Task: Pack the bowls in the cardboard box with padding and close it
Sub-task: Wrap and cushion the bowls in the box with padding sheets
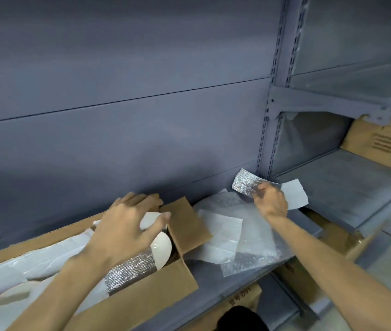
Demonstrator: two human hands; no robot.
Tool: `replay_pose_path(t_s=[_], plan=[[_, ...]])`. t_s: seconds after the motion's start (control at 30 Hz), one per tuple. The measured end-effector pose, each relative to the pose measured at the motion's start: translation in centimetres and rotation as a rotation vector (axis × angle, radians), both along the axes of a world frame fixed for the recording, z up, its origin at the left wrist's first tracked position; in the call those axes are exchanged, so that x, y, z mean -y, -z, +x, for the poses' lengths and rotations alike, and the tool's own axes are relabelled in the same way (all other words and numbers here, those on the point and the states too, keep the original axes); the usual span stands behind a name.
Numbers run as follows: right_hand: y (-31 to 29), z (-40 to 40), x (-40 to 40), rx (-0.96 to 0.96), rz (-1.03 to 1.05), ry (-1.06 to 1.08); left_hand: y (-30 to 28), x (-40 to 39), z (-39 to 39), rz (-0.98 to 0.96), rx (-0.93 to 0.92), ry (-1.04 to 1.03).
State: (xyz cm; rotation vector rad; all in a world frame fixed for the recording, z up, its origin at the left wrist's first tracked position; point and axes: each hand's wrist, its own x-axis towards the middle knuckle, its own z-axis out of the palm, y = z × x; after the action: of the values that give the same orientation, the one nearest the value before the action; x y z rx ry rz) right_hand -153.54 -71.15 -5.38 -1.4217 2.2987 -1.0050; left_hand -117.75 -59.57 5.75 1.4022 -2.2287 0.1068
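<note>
Right grip [271, 199] pinches foil padding sheet [246, 183] above shelf; left grip [127, 225] spread over bowl [162, 249] in cardboard box [156, 292].

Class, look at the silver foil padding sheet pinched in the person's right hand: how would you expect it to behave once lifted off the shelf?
The silver foil sheet curves upward from the right hand, so it is probably floppy, not rigid. A loose pinch carries it, which suggests it is light. Its quilted surface probably gives some grip.
</note>
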Motion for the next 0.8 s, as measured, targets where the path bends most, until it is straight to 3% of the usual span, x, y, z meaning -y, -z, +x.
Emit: replay_pose_path(t_s=[0.13, 0.37, 0.47, 0.57, 0.67, 0.8], plan=[[2.0, -2.8, 1.4, -0.101, 0.126, 0.042, 0.9, 5.0, -8.3, 0.116, 0.132, 0.193], [4.4, -7.5, 4.8, -0.33, 0.128, 0.0, 3.6, 12.2, -17.2, 0.195, 0.19, 0.281], [4.6, -8.4, 7.0, -0.346, 0.107, -0.136, 3.7, 13.9, -18.7, 0.19, 0.134, 0.283], [4.3, -8.6, 8.9, -0.396, 0.226, -0.273, 3.7, 14.3, -19.1, 0.173, 0.096, 0.284], [4.0, -8.1, 9.6, -0.43, 0.278, -0.284, 4.1, 13.9, -18.3, 0.166, 0.105, 0.276], [2.5, -7.3, 7.8, -0.429, 0.105, -0.299, 3.6, 13.1, -15.7, 0.146, -0.008, 0.232]])
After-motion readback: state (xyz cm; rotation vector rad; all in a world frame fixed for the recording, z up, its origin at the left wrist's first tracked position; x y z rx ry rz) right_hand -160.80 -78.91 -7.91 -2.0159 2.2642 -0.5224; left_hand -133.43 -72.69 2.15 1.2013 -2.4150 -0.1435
